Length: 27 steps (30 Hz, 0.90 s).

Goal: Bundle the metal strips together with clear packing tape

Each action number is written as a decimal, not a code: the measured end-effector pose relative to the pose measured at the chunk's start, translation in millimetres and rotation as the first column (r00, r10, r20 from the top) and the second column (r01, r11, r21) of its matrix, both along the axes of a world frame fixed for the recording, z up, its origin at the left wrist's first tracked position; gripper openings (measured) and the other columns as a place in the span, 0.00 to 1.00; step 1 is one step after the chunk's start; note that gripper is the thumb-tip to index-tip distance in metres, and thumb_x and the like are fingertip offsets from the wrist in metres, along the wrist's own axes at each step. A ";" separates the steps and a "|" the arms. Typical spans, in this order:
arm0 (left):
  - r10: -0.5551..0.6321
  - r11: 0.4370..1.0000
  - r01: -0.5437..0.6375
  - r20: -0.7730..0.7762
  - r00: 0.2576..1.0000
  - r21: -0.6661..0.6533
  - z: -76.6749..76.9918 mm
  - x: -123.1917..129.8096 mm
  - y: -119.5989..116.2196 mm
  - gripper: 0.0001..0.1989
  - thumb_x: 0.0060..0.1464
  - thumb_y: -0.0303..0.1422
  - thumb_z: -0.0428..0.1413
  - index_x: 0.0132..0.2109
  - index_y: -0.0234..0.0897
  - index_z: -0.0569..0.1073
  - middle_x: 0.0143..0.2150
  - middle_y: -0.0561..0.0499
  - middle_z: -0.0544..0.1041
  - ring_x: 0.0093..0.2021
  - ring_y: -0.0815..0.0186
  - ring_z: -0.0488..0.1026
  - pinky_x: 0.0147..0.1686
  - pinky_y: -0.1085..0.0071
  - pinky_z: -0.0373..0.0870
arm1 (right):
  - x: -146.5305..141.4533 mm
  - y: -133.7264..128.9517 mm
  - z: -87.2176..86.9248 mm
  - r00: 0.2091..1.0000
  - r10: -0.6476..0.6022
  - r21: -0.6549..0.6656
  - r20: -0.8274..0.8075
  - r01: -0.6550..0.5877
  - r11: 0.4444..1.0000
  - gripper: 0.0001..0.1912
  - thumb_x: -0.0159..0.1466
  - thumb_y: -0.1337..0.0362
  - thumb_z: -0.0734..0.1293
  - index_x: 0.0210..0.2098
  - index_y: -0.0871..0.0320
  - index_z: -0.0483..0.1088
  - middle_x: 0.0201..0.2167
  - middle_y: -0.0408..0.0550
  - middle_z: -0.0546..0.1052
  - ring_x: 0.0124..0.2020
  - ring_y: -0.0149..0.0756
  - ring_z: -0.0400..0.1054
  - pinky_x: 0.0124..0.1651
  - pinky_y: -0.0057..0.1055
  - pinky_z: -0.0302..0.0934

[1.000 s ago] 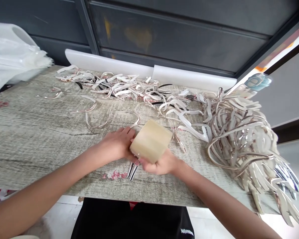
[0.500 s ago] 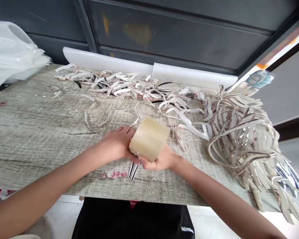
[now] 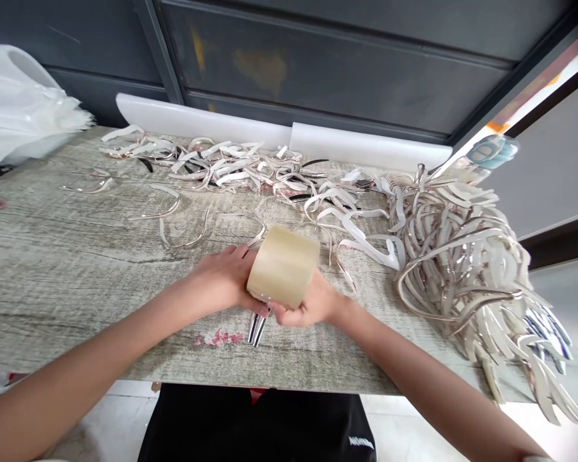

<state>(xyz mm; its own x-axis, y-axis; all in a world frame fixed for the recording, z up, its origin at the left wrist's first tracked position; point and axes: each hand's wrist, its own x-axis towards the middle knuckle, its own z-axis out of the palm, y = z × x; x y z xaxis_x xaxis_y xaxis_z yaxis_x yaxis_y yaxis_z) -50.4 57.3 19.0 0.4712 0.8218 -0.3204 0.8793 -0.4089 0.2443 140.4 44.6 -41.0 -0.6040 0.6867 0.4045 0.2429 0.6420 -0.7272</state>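
Note:
A wide roll of clear packing tape [image 3: 284, 266] is tilted over the middle of the table, its yellowish side toward me. My right hand [image 3: 311, 305] is closed on the roll from the right, its thumb near the lower edge. My left hand [image 3: 226, 279] is closed at the roll's left side, thumb and fingers pinching shiny silver-and-dark strips [image 3: 256, 330]. Their lower ends stick out below the thumbs, while the upper part is hidden by the roll and hands. The tape's loose end cannot be made out clearly.
Curved white and rose-gold trim strips [image 3: 236, 167] lie scattered along the back of the wood-patterned table [image 3: 77, 256]. A big tangled heap of such strips [image 3: 462, 256] covers the right end. White foam sheets [image 3: 366, 146] line the back; a plastic bag [image 3: 24, 102] stands at left.
The roll has tilted slightly and moved a little left, both hands still at it. The whole view has shifted a bit.

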 end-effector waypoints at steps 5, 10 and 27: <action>-0.077 0.996 0.078 -0.029 0.997 0.038 -11.3 -3.4 5.4 0.44 0.39 0.59 0.62 0.56 0.33 0.67 0.54 0.35 0.69 0.53 0.39 0.67 0.44 0.52 0.69 | 6.8 6.4 3.9 0.964 -0.154 -0.414 -0.218 0.051 0.909 0.21 0.64 0.52 0.59 0.47 0.58 0.71 0.46 0.50 0.76 0.47 0.39 0.70 0.54 0.38 0.65; -0.103 0.990 0.107 -0.046 0.994 0.087 -15.4 -3.8 7.1 0.44 0.40 0.60 0.62 0.55 0.31 0.67 0.51 0.34 0.70 0.50 0.40 0.69 0.40 0.53 0.70 | 8.6 6.2 -3.1 0.917 -0.245 -0.569 -0.315 0.024 0.822 0.23 0.64 0.48 0.58 0.48 0.57 0.71 0.47 0.49 0.76 0.51 0.41 0.70 0.59 0.42 0.63; -0.091 0.994 0.088 0.066 0.994 0.058 -12.0 -6.7 10.3 0.37 0.40 0.59 0.62 0.48 0.34 0.70 0.49 0.37 0.73 0.48 0.42 0.71 0.39 0.59 0.67 | 9.3 12.9 -1.3 0.808 -0.429 -0.657 -0.404 0.070 0.751 0.28 0.60 0.43 0.59 0.46 0.58 0.71 0.41 0.48 0.78 0.46 0.40 0.72 0.51 0.38 0.67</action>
